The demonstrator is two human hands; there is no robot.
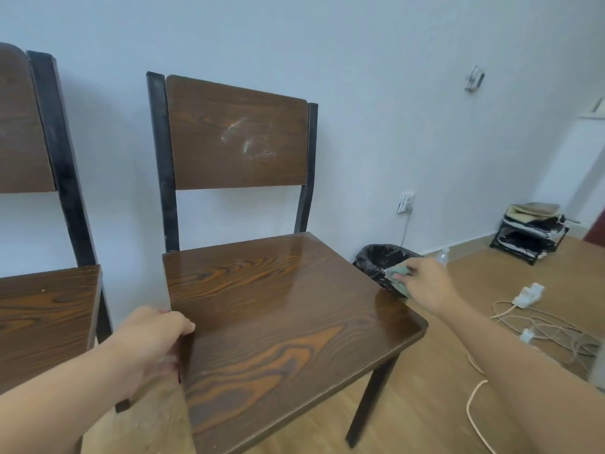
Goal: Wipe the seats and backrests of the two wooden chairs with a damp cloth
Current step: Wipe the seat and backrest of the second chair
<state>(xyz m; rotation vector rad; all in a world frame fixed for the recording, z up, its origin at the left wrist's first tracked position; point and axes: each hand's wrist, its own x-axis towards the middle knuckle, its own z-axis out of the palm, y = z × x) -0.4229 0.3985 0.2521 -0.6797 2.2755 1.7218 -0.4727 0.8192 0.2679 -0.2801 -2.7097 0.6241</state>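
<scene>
Pale bluish wall (360,44) runs behind everything, and two wooden chairs stand against it on a light wood floor (510,276). Directly ahead of me is the right chair (278,306), its seat glossy, with a wet-looking sheen toward the back; its backrest (239,136) at twelve o'clock carries whitish smears near the middle. At nine o'clock the left chair (42,306) shows only part of its seat and backrest, just beside the first, with a narrow gap between them.

My left hand (154,335) is closed around the front left edge of the right chair's seat, fingers curled over the top. My right hand (425,283), at about two o'clock, is closed on a greenish cloth (397,276) bunched in its fingers, held at the seat's right edge; whether the cloth touches the wood I cannot tell.

Past that hand a bin with a black liner (376,257) sits on the floor by the wall. Cords and a power strip (530,294) lie at three o'clock, and a small black rack (530,234) stands farther off by the wall.
</scene>
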